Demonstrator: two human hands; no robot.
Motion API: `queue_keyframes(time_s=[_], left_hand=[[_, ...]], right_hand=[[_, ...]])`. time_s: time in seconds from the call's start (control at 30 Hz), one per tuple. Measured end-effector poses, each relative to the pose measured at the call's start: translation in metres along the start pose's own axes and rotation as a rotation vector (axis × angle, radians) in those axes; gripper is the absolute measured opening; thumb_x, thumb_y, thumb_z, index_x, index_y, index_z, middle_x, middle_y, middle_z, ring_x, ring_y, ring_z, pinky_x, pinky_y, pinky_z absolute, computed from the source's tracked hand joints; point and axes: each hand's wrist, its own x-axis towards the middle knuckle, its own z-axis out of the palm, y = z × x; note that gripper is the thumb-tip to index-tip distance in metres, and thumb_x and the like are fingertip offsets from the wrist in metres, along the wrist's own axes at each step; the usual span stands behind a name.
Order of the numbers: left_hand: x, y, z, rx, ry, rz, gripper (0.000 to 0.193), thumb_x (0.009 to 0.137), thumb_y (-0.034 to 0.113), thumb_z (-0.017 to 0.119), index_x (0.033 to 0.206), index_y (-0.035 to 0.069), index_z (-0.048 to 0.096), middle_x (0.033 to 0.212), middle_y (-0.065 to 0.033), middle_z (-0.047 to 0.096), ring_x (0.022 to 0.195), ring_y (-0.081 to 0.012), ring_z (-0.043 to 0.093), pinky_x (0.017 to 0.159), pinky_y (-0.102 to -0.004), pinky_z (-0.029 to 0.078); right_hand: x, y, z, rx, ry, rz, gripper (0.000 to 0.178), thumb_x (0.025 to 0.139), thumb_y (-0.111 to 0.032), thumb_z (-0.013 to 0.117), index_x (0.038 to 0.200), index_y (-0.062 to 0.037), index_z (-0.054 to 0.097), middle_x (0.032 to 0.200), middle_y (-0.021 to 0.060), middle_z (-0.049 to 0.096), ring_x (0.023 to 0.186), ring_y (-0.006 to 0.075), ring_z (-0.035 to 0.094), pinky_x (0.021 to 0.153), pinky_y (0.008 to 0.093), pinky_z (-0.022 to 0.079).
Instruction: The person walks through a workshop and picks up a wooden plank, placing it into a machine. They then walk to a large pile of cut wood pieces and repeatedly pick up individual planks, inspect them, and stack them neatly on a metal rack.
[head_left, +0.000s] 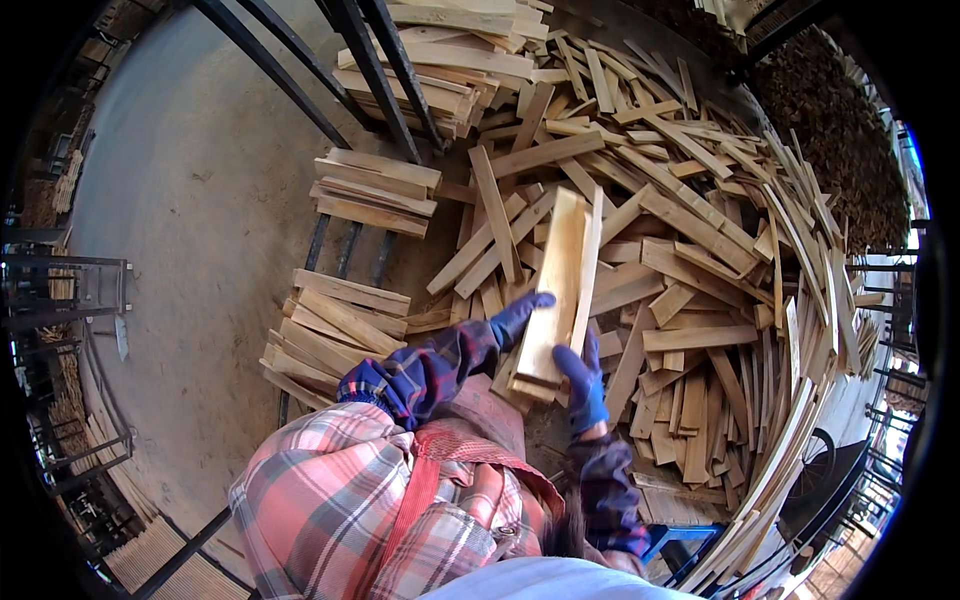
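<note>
Between my two gloved hands is a small stack of pale wooden boards (556,290), held lengthwise and pointing away from me over the heap. My left hand (522,317), in a blue-purple glove, grips the stack's left side with the thumb on the top board. At the near right end, my right hand (584,381) in a blue glove presses against the boards' edge, fingers along the side. One thinner board leans upright along the stack's right edge. The undersides of the boards and some fingertips are hidden.
A large loose heap of wooden boards (700,240) fills the right and far side. Neat board piles (375,190) rest on dark metal rails (350,250) to the left, with another pile (335,335) nearer. Dark metal bars (375,70) rise at the far left. A wheel (812,465) stands far right.
</note>
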Motion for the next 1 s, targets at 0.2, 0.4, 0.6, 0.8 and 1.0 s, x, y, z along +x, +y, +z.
queue_keyframes(time_s=[0.2, 0.4, 0.6, 0.8, 1.0], left_hand=[[0.024, 0.226, 0.047, -0.031, -0.144, 0.649, 0.048, 0.083, 0.034, 0.065, 0.119, 0.005, 0.053, 0.107, -0.012, 0.062, 0.094, -0.0245, 0.062, 0.085, -0.0397, 0.052], [0.012, 0.307, 0.104, 0.577, 0.247, 1.168, 0.076, 0.077, 0.033, 0.075, 0.13, -0.005, 0.037, 0.112, -0.0151, 0.055, 0.099, -0.0206, 0.056, 0.087, -0.0304, 0.046], [0.028, 0.122, 0.04, 0.949, 0.068, 0.896, 0.074, 0.085, 0.013, 0.066, 0.144, 0.001, 0.023, 0.146, -0.0203, 0.031, 0.136, -0.0306, 0.032, 0.111, -0.0387, 0.028], [-0.011, -0.041, -0.096, 1.042, 0.254, 0.025, 0.061, 0.082, 0.017, 0.069, 0.133, -0.001, 0.041, 0.122, -0.0163, 0.056, 0.107, -0.0223, 0.057, 0.091, -0.0329, 0.048], [0.017, -0.149, -0.095, 1.111, 0.39, -0.314, 0.061, 0.082, 0.025, 0.068, 0.132, -0.001, 0.045, 0.113, -0.014, 0.06, 0.099, -0.02, 0.06, 0.085, -0.0324, 0.048]], right_hand=[[0.174, -0.162, 0.076, -0.234, -0.43, -0.27, 0.066, 0.082, -0.025, 0.068, 0.139, -0.0043, 0.041, 0.121, 0.0068, 0.057, 0.109, 0.0173, 0.053, 0.096, 0.0296, 0.04], [0.225, -0.207, 0.117, -0.967, 0.11, -0.488, 0.037, 0.086, -0.039, 0.052, 0.096, -0.0069, 0.067, 0.085, 0.0149, 0.068, 0.082, 0.0315, 0.065, 0.078, 0.0377, 0.049], [0.1, 0.014, -0.048, -1.277, -0.292, -0.066, 0.027, 0.085, -0.036, 0.059, 0.096, -0.0135, 0.07, 0.089, 0.0171, 0.068, 0.086, 0.034, 0.065, 0.078, 0.0423, 0.052], [-0.072, 0.2, -0.227, -1.31, -0.425, 0.292, 0.04, 0.082, -0.047, 0.06, 0.079, -0.0078, 0.068, 0.081, 0.0188, 0.065, 0.076, 0.0391, 0.062, 0.068, 0.0456, 0.05], [-0.044, 0.155, -0.276, -1.044, -0.145, 0.383, 0.037, 0.085, -0.042, 0.056, 0.1, -0.009, 0.066, 0.097, 0.0182, 0.065, 0.089, 0.0371, 0.062, 0.077, 0.0411, 0.05]])
